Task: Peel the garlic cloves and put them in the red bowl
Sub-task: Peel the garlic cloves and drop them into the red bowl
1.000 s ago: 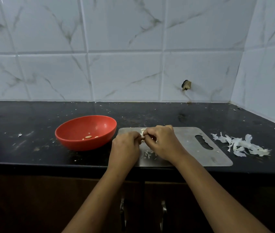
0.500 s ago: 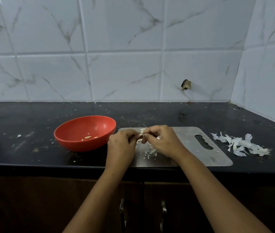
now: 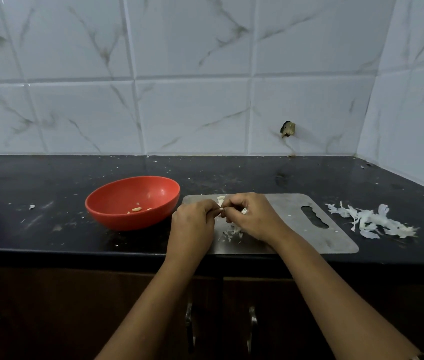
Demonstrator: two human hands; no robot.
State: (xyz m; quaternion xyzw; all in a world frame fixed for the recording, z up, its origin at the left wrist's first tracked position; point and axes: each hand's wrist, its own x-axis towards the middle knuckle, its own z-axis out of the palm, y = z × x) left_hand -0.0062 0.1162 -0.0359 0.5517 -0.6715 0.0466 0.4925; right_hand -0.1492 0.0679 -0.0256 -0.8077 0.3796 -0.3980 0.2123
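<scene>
Over the left part of the steel cutting board (image 3: 291, 224), my left hand (image 3: 194, 224) and my right hand (image 3: 251, 216) meet fingertip to fingertip, both pinching one small garlic clove (image 3: 220, 209) that is mostly hidden by the fingers. Another pale clove (image 3: 221, 198) lies on the board just behind the hands. Bits of white skin (image 3: 233, 232) lie on the board under my right hand. The red bowl (image 3: 112, 211) stands left of the board with a few peeled cloves (image 3: 137, 209) inside.
A heap of white garlic peels (image 3: 371, 222) lies on the black counter (image 3: 50, 224) right of the board. Tiled walls stand behind and to the right. The counter's front edge runs just below the board, with cabinet handles (image 3: 189, 323) underneath.
Both hands stay together over the board with only small finger shifts on the clove. More loose skin shows under the right hand than a second ago.
</scene>
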